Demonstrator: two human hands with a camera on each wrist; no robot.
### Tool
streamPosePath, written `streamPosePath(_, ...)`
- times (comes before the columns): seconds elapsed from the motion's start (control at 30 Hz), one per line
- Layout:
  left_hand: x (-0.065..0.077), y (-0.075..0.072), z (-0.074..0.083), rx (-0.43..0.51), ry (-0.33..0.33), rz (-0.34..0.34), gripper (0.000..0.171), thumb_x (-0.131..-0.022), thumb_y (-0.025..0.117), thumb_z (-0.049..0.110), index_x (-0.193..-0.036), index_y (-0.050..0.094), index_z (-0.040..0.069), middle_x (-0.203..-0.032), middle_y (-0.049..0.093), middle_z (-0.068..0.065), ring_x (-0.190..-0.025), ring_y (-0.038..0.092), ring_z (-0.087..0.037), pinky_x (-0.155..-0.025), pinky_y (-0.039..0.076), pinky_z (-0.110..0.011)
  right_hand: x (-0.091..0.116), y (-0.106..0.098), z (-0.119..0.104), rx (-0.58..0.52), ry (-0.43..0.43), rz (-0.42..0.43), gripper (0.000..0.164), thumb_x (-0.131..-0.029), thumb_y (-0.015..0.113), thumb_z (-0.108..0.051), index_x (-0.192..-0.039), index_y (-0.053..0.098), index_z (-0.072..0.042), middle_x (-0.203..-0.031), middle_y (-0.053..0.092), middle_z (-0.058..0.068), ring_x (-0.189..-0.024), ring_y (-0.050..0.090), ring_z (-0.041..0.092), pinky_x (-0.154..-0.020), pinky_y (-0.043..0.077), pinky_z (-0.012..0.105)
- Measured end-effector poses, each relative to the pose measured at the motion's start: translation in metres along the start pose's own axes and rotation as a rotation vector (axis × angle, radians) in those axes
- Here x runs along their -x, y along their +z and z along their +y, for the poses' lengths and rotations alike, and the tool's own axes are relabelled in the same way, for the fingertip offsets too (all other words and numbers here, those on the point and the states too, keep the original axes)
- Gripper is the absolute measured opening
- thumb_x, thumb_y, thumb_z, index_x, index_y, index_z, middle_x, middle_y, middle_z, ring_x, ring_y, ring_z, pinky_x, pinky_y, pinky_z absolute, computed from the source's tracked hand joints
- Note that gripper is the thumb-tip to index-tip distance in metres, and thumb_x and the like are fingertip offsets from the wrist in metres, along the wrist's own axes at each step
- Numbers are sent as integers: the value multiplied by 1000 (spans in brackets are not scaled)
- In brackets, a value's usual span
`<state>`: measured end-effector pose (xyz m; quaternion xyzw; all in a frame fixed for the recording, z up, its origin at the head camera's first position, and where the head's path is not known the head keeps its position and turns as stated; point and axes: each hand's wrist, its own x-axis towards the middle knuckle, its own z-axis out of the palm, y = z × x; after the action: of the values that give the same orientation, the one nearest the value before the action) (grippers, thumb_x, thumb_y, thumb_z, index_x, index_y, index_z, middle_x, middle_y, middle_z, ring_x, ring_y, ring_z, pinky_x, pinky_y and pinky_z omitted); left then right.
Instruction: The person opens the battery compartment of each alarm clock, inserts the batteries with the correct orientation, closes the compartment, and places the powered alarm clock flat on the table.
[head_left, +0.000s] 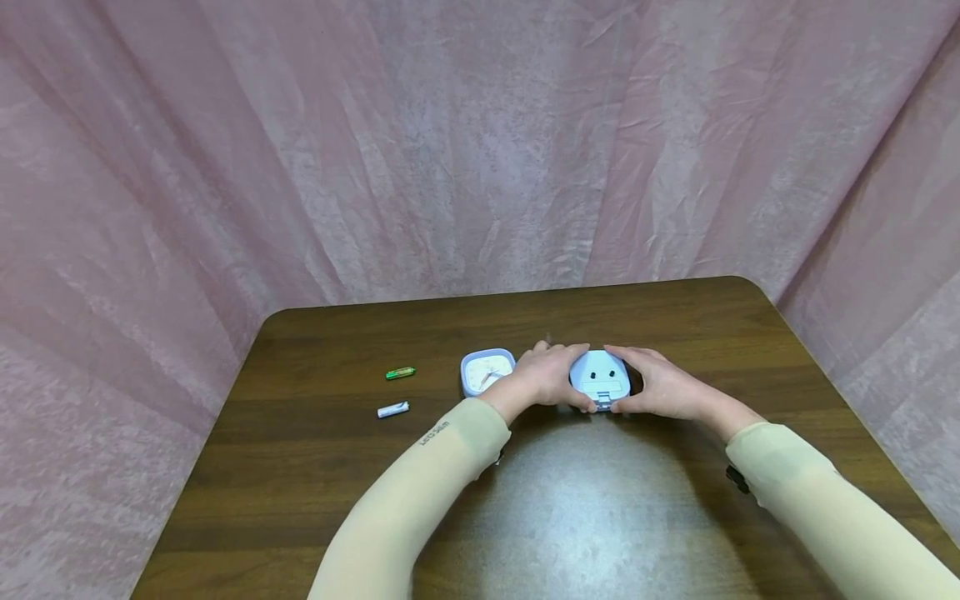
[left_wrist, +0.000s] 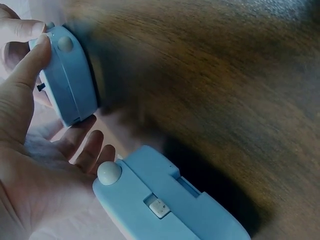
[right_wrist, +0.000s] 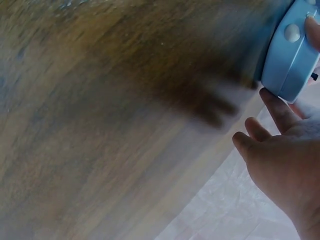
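Note:
Between my two hands lies a light blue alarm clock, back side up, with two dark knobs and a battery cover visible. My left hand grips its left edge, thumb at the near side and fingers at the far side. On the opposite edge my right hand holds it the same way. The left wrist view shows the clock's side and a round pale foot, close over the wood. A second blue clock lies face up beside my left hand, its white dial showing; my wrist partly hides it.
Two loose batteries lie to the left on the brown wooden table: a green one farther back and a white-and-blue one nearer. Pink curtains hang behind the table and at its sides.

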<state>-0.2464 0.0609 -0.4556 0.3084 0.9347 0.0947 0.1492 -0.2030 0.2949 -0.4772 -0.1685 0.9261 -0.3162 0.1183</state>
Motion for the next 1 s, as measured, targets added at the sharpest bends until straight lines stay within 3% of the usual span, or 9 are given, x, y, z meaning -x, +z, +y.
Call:
streamPosePath(0.27,1,-2,-1,0,19,-13,96,-82,77,65,-161,34,31,-146,53,1,-120,46,-22,-99,41,-39,-1,0,0,-7,9,-7,98,-84,84,-43,-161,32,-12,-157,36,21,-144,27,44,-105,32,68)
streamPosePath(0.67,-3,-5,1,57,-16,-25,94,-79,81,62,-158,38,34,-146,52,1,-120,46,-23,-99,41,-41,4,-6,-8,55,1,15,102,-83,84,-49,-162,31,-12,-160,36,17,-150,14,45,-108,26,72)
streamPosePath(0.83,-3,-5,1,66,-26,-27,94,-79,82,61,-158,39,34,-147,51,1,-123,46,-23,-102,40,-41,9,-10,-12,120,-75,95,84,-88,80,-45,-156,43,-12,-154,47,12,-150,19,42,-108,28,69)
streamPosePath(1.0,-3,-5,0,75,-33,-40,94,-79,82,61,-158,38,33,-148,50,0,-123,46,-24,-101,41,-41,12,-7,-15,228,-214,240,54,-88,82,-29,-136,65,-10,-136,62,9,-140,37,40,-106,34,64)
